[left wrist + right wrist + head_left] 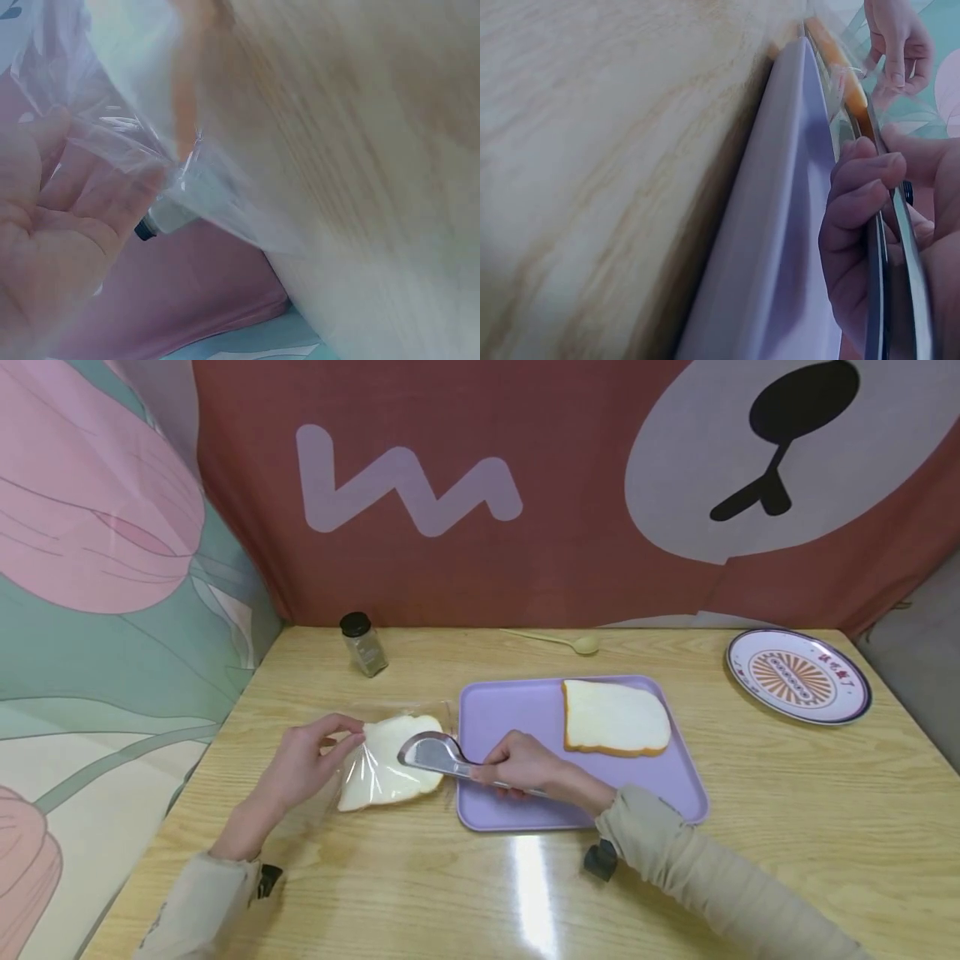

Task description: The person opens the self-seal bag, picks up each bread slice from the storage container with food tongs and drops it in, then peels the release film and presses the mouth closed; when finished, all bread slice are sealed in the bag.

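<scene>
A white bread slice (pixel 386 781) with an orange-brown crust lies inside a clear plastic bag (pixel 120 146), left of the lilac tray (pixel 510 706). My left hand (pixel 303 762) pinches the bag at its left side between thumb and fingers. Metal food tongs (pixel 433 750) are in my right hand (pixel 527 764), fingers wrapped round their arms. One rounded tong end lies over the right part of the bagged slice, and the right wrist view shows the tongs' two arms close together, reaching to the crust. A second bread slice (pixel 615 718) lies on the tray's right half.
Behind the bag stands a spice jar (pixel 367 652) with a black lid. A pale yellow spoon (pixel 583 645) lies beyond the tray. At the back right is a round patterned plate (pixel 797 681). A red printed cloth (pixel 555 552) hangs along the table's far edge.
</scene>
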`<state>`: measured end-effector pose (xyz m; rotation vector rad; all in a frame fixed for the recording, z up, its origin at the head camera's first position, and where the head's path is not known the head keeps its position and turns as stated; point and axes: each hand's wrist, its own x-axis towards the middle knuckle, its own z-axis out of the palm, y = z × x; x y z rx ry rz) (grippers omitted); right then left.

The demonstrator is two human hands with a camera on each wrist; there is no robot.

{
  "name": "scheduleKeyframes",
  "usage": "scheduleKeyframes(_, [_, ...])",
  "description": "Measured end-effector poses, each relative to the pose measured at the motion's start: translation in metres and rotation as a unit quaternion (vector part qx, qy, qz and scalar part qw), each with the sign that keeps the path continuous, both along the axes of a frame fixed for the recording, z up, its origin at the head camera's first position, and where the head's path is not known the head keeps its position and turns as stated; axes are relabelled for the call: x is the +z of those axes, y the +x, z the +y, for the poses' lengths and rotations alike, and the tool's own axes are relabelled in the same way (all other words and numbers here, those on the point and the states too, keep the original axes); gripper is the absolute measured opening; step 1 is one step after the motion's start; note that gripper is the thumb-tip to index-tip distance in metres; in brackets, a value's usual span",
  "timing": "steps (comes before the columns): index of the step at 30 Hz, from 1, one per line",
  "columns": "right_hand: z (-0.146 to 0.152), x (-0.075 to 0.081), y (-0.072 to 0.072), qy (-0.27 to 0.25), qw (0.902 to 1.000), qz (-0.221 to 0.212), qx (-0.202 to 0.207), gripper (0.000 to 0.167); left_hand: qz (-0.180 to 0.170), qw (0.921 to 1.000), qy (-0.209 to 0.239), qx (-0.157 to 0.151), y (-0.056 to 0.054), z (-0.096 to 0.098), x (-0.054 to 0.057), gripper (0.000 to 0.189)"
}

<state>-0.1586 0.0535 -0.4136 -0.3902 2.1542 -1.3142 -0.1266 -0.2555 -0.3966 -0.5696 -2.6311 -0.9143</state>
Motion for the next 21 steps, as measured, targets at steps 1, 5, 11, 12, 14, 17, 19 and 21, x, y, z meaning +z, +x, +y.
scheduleKeyframes(1, [0.0002, 0.0001, -0.0004, -0.004, 1.0, -0.003, 0.005, 0.021, -0.001, 1.0, 0.003, 0.001, -0.0003, 0.0005, -0.0003, 0.009])
scheduleKeyframes(5, [0.0002, 0.0006, -0.0018, -0.033, 0.9988, -0.03, 0.021, 0.025, -0.003, 0.9999, 0.01, 0.001, -0.0012, 0.0035, -0.0013, 0.009])
scheduleKeyframes(11, [-0.0017, 0.0002, -0.0007, -0.052, 0.9966, -0.062, 0.018, 0.03, 0.0, 0.9998, 0.022, 0.0, 0.0007, 0.0057, -0.0036, 0.009])
scheduleKeyframes(12, [-0.0021, 0.0004, -0.0003, -0.052, 0.9963, -0.067, 0.015, 0.03, 0.002, 0.9997, 0.023, 0.0, 0.0012, 0.0058, -0.0037, 0.009])
scheduleKeyframes(14, [-0.0029, 0.0006, 0.0005, -0.053, 0.9959, -0.072, 0.011, 0.03, 0.005, 0.9998, 0.021, 0.002, 0.0016, 0.0059, -0.0039, 0.009])
scheduleKeyframes(17, [-0.0032, 0.0005, 0.0008, -0.058, 0.9952, -0.078, 0.013, 0.03, 0.009, 0.9998, 0.016, 0.005, 0.0025, 0.0054, -0.0042, 0.01])
scheduleKeyframes(19, [-0.0026, -0.0001, 0.0003, -0.063, 0.9948, -0.078, 0.017, 0.029, 0.01, 0.9998, 0.014, 0.007, 0.0029, 0.0054, -0.0045, 0.01])
scheduleKeyframes(21, [-0.0012, -0.0002, -0.001, -0.066, 0.9947, -0.075, 0.023, 0.027, 0.011, 0.9998, 0.014, 0.006, 0.0026, 0.0055, -0.0045, 0.01])
